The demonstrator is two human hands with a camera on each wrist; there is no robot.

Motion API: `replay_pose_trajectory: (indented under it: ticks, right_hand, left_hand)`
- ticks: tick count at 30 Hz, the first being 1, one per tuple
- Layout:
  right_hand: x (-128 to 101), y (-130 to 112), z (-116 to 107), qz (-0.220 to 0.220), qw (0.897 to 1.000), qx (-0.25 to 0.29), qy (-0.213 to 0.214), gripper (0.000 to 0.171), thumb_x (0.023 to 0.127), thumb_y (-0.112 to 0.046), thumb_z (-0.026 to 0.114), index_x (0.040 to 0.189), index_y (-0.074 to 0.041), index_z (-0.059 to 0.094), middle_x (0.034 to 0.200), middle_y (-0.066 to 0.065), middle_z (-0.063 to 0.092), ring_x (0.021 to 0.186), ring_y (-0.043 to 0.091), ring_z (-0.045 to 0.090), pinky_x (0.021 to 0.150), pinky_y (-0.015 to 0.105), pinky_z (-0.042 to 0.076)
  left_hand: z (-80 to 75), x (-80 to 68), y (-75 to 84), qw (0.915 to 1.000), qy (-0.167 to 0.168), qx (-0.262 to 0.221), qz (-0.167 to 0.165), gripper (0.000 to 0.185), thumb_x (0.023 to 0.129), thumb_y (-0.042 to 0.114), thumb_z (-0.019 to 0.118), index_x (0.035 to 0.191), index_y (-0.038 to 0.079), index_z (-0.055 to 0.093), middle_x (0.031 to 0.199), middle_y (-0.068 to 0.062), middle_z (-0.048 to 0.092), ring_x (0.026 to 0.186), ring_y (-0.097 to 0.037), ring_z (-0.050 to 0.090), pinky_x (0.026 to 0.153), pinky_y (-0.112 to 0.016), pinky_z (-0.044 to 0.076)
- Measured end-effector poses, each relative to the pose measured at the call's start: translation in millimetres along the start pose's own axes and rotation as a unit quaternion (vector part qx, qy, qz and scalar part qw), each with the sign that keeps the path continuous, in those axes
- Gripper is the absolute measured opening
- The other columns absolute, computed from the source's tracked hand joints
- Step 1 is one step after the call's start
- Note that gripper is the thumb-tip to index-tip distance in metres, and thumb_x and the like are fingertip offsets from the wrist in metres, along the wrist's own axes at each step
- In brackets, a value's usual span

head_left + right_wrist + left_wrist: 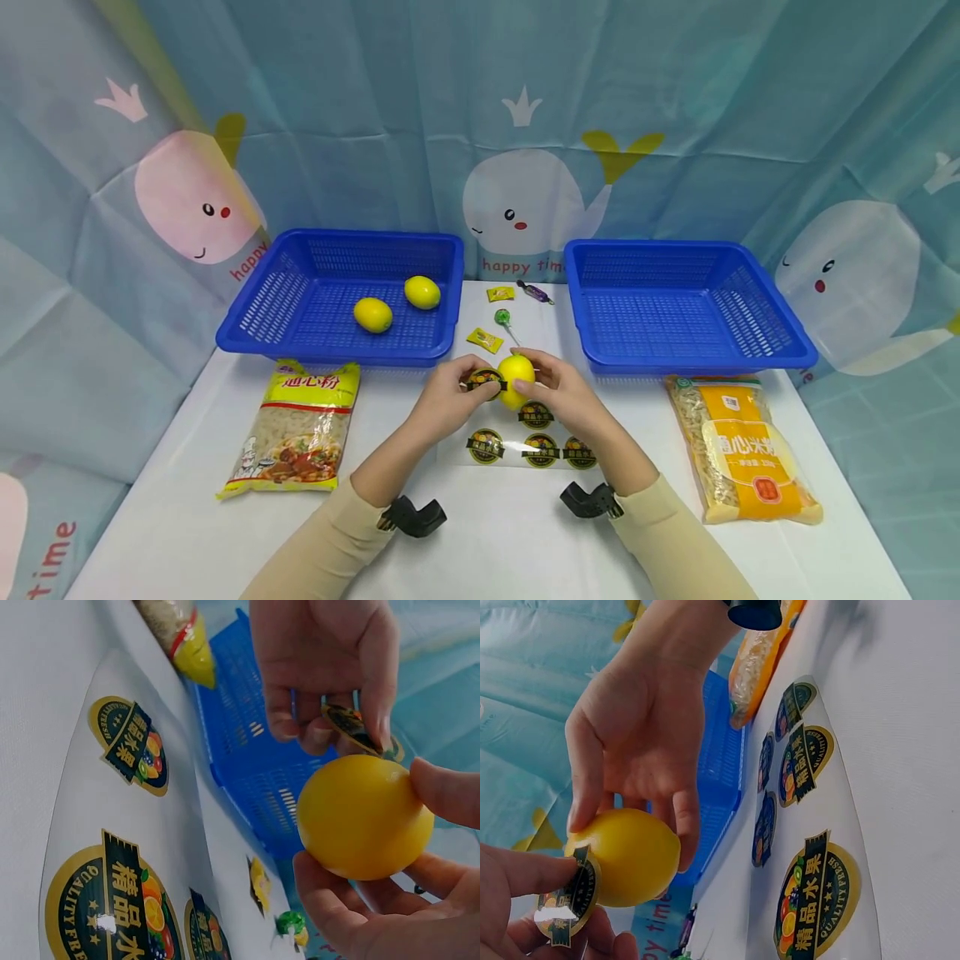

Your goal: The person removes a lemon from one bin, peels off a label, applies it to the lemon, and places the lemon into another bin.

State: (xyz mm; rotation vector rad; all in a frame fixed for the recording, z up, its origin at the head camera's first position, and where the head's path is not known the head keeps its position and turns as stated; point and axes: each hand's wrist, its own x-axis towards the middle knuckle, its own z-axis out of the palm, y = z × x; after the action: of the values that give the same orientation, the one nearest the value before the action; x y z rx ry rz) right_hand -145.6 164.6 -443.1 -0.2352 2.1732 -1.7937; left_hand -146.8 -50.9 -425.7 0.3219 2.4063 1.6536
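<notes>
My right hand (558, 392) grips a yellow lemon (516, 379) just above the table's middle, fingers and thumb curled round it (360, 817). My left hand (457, 392) pinches a round black-and-gold fruit sticker (483, 382) and holds its edge against the lemon's left side (566, 896). Beneath the hands lies a clear backing sheet (525, 446) with several more of the same stickers (814, 896). Two other lemons (372, 314) (422, 292) lie in the left blue basket (255, 321).
An empty blue basket (686, 304) stands at the back right. A yellow macaroni bag (300, 429) lies front left and an orange pasta bag (742, 458) front right. Wrapped candies (501, 293) and a green lollipop (502, 317) lie between the baskets.
</notes>
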Motion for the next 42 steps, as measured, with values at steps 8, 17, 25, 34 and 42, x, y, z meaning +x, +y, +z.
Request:
replay_pose_trajectory:
  ticks: [8,17,25,34,42]
  right_hand:
    - [-3.9,-5.6,4.1,0.006,0.999,0.032,-0.004,0.059,0.097,-0.023,0.07,0.148,-0.006,0.045,0.146,0.017,0.052,0.134,0.032,0.054,0.102,0.035,0.053]
    - [-5.1,-4.6,5.8,-0.009,0.999,0.034,0.001,0.064,0.091,-0.022,0.077,0.146,-0.004,0.049,0.141,0.019,0.056,0.126,0.031,0.061,0.091,0.033,0.059]
    - [-6.8,-3.5,4.0,0.002,0.998,0.056,0.013,0.065,0.089,-0.021,0.079,0.144,-0.001,0.05,0.142,0.022,0.057,0.127,0.031,0.061,0.092,0.032,0.058]
    - [-9.8,-7.8,0.5,-0.013,0.997,0.067,0.018,0.06,0.089,-0.02,0.079,0.143,-0.006,0.055,0.141,0.017,0.059,0.128,0.028,0.06,0.094,0.033,0.057]
    - [-11.3,-7.8,0.3,-0.038,0.998,-0.039,0.029,0.059,0.093,-0.032,0.075,0.146,-0.018,0.053,0.144,0.008,0.056,0.134,0.033,0.053,0.096,0.036,0.057]
  left_hand:
    - [2.0,-1.1,-2.6,0.9998,0.005,-0.016,0.007,0.012,0.092,0.016,0.074,0.099,0.008,0.068,0.092,-0.004,0.069,0.079,-0.017,0.059,0.066,-0.027,0.05]
    - [4.9,-3.9,-2.6,0.9996,-0.001,-0.026,0.006,0.015,0.091,0.018,0.075,0.099,0.007,0.067,0.093,-0.005,0.069,0.078,-0.017,0.059,0.066,-0.023,0.05]
    - [4.5,-4.6,-2.2,0.9997,0.015,-0.017,-0.004,0.025,0.088,0.022,0.08,0.104,0.006,0.067,0.09,-0.006,0.067,0.075,-0.017,0.056,0.064,-0.022,0.048]
    - [3.9,-4.8,0.0,0.9996,0.018,-0.017,-0.012,0.028,0.087,0.026,0.081,0.104,0.008,0.068,0.1,-0.005,0.071,0.085,-0.016,0.068,0.076,-0.027,0.059]
    - [5.2,-5.7,0.0,0.9995,0.017,-0.026,-0.008,0.026,0.089,0.026,0.08,0.099,0.007,0.066,0.1,-0.007,0.071,0.087,-0.017,0.068,0.081,-0.03,0.06]
